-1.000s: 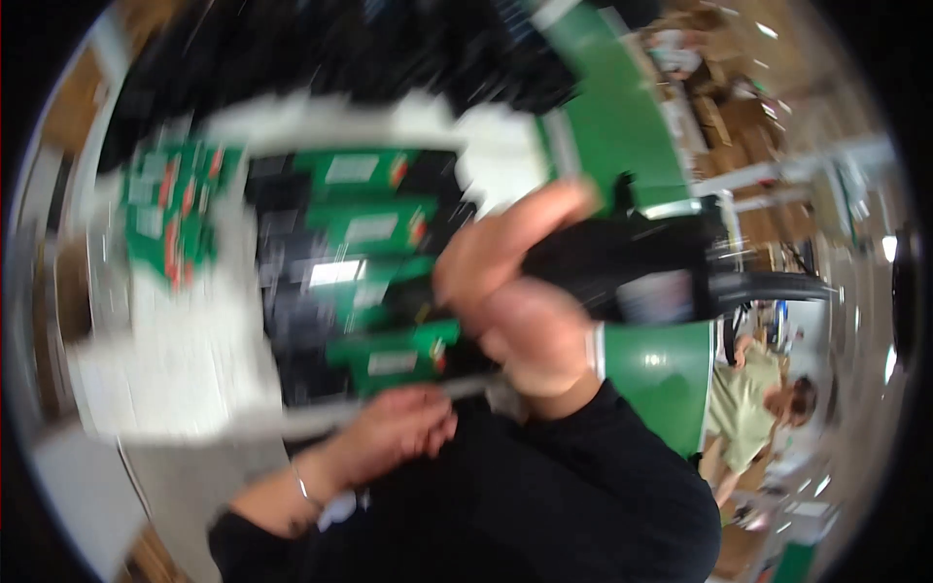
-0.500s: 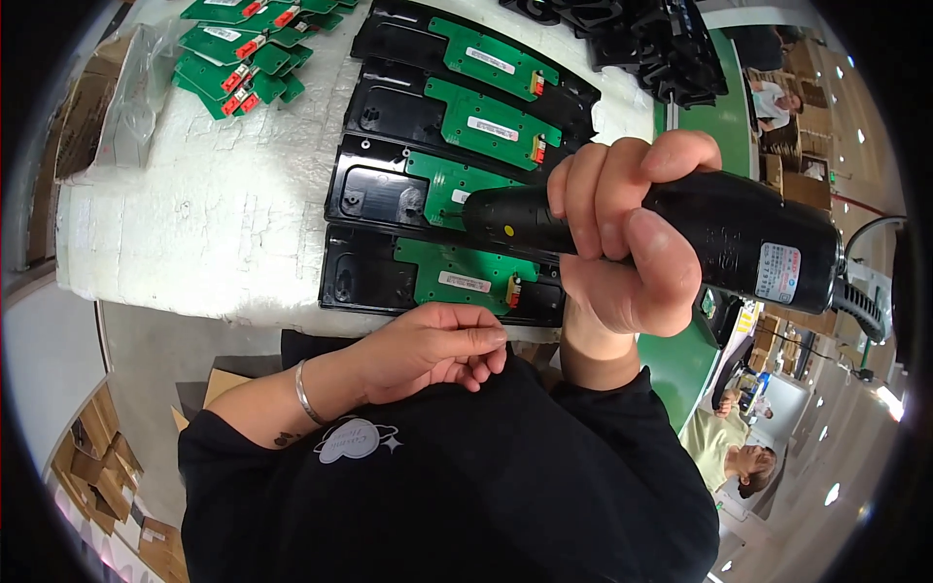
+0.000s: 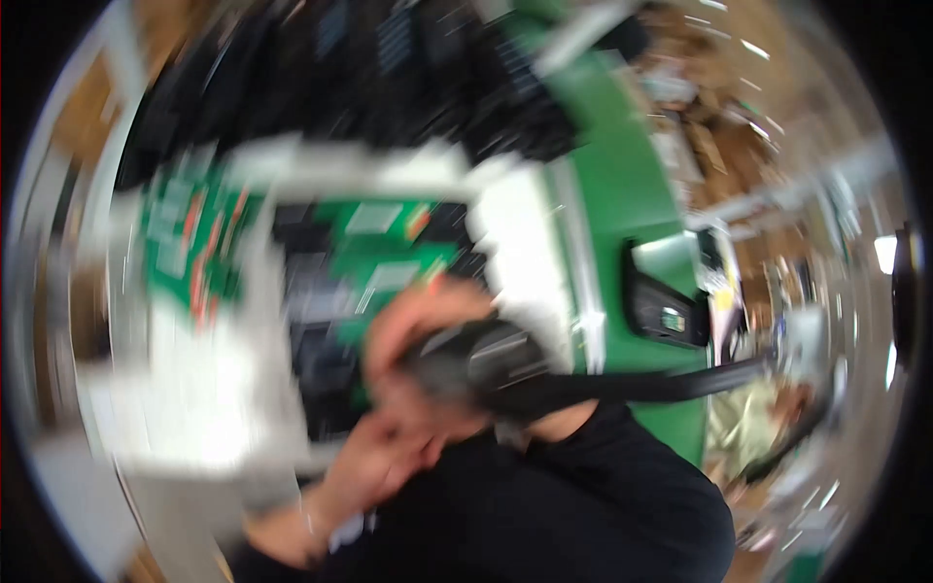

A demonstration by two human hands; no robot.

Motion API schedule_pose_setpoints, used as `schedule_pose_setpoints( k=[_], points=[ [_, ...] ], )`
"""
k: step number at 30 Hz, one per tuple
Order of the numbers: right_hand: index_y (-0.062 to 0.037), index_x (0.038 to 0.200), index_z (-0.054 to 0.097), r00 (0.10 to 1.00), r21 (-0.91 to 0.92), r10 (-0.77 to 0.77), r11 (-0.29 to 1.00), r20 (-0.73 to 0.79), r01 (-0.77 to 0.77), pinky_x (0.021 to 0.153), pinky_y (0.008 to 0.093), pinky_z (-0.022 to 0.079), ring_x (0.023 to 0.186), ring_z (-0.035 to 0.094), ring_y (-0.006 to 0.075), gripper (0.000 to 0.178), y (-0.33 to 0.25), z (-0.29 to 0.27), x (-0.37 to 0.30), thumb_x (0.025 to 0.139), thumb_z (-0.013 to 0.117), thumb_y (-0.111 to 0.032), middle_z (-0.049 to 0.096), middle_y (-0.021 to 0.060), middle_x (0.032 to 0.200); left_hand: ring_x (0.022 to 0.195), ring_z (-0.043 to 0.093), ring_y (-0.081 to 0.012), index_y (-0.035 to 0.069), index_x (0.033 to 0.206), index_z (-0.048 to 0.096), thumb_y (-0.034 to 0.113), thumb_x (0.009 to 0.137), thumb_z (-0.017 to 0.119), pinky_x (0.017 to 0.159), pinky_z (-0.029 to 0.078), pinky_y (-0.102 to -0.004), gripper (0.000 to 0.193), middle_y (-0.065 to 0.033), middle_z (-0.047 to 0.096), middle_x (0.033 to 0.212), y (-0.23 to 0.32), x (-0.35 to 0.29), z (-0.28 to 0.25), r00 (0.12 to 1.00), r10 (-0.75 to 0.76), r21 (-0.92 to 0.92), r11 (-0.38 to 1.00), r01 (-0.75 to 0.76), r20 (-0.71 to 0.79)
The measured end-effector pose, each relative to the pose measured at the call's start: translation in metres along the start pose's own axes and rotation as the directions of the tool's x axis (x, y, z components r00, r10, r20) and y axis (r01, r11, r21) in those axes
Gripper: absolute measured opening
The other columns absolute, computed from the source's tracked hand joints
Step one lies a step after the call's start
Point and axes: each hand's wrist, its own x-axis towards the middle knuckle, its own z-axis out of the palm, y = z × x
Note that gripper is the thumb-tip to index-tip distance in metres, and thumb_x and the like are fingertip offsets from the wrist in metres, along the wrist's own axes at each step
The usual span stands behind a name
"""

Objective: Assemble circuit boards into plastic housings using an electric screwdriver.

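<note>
Motion smears the whole view. My right hand [image 3: 413, 316] is wrapped round a black electric screwdriver [image 3: 486, 364], whose thick end points toward me and its cable runs off to the right. The tip is hidden. My left hand [image 3: 374, 462] is just below, close against the right hand; its fingers are too blurred to read, and so is whether the hands touch. Beyond them lies a row of black plastic panels [image 3: 313, 291] with green circuit boards [image 3: 389, 277] on them. My right hand and the screwdriver cover part of the nearer panels.
A heap of green circuit boards with red connectors [image 3: 194, 238] lies on the left of the white foam surface [image 3: 194, 408]. Many black plastic parts [image 3: 379, 83] are piled at the far side. On the right stretches a green table [image 3: 622, 155] with a black tray [image 3: 666, 311]; a person [image 3: 753, 418] is beyond.
The view has swung, showing more of the far pile and green table. The screwdriver has turned from lying sideways over a board to pointing its thick end at me. My hands have come closer together.
</note>
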Motion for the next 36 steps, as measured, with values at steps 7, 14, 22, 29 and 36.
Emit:
schedule_pose_setpoints(
  k=[7,14,22,29,36],
  points=[
    [-0.0028,0.082,0.048,0.958,0.126,-0.118,0.98,-0.263,0.155,0.054,0.0219,0.036,0.06,0.041,0.0066,0.018,-0.014,0.025,0.002,0.067,0.059,-0.001,0.046,-0.0016,0.064,0.078,0.054,-0.0121,0.003,0.108,0.049,0.006,0.089,0.047,0.065,0.047,-0.0212,0.02,-0.0059,0.054,0.092,0.024,-0.018,0.003,0.998,0.043,-0.146,0.988,-0.048,-0.041],
    [-0.0012,0.087,0.042,0.805,0.401,-0.415,0.71,-0.425,0.578,0.049,0.0277,0.036,0.049,0.045,0.0148,0.02,-0.078,-0.026,-0.047,0.07,0.054,-0.002,0.047,0.0036,0.058,0.068,0.051,-0.01,0.004,0.093,0.052,0.016,0.089,0.05,0.058,0.045,-0.0184,0.013,-0.0024,0.055,0.079,0.048,0.007,0.026,0.957,-0.027,-0.175,0.984,-0.025,-0.289],
    [-0.0011,0.088,0.043,0.735,0.3,-0.486,0.696,-0.473,0.653,0.047,0.0284,0.036,0.047,0.045,0.0143,0.021,-0.066,-0.041,-0.057,0.069,0.053,-0.001,0.047,0.0036,0.056,0.072,0.05,-0.0123,0.003,0.089,0.051,0.014,0.089,0.049,0.063,0.043,-0.0201,0.011,-0.0047,0.053,0.079,0.047,0.037,0.032,0.986,0.002,-0.115,0.993,-0.021,-0.165],
    [-0.0021,0.09,0.043,0.811,0.39,-0.346,0.743,-0.472,0.544,0.055,0.0316,0.037,0.055,0.046,0.0156,0.02,-0.059,-0.048,-0.078,0.073,0.054,-0.003,0.047,0.0056,0.062,0.088,0.045,-0.0126,-0.002,0.113,0.046,0.002,0.089,0.041,0.078,0.037,-0.0201,0.024,-0.0054,0.047,0.1,0.038,0.035,0.026,0.951,0.291,0.625,0.725,-0.289,0.102],
    [-0.0035,0.088,0.048,0.815,0.423,-0.269,0.747,-0.513,0.513,0.048,0.0255,0.042,0.05,0.048,0.0109,0.017,-0.054,-0.049,-0.071,0.076,0.057,-0.01,0.051,0.0035,0.069,0.093,0.049,-0.0152,0.001,0.115,0.047,0.016,0.089,0.05,0.08,0.044,-0.0288,0.03,-0.0067,0.053,0.104,0.041,0.045,0.023,0.991,0.088,-0.026,0.996,-0.091,-0.104]
  ],
)
